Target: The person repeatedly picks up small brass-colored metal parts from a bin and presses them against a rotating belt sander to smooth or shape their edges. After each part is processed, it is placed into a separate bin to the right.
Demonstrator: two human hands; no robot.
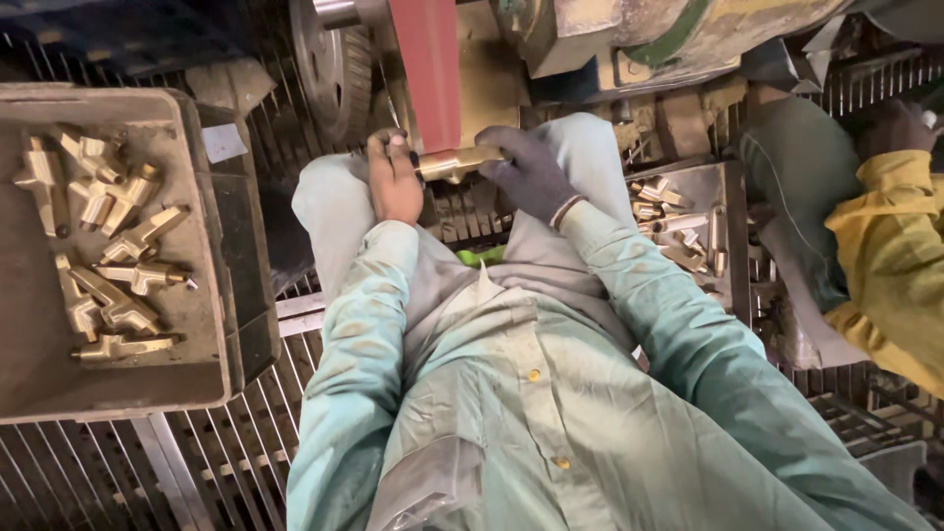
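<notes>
A brass fitting is pressed against the lower end of a red sanding belt. My bare left hand grips the fitting's left end. My right hand, in a dark glove, holds its right end. Both forearms in pale green sleeves reach forward over my lap.
A grey crate at the left holds several brass fittings. A metal tray at the right holds more brass parts. The belt wheel and machine body stand ahead. Another person in a yellow sleeve sits at the right. Metal grating covers the floor.
</notes>
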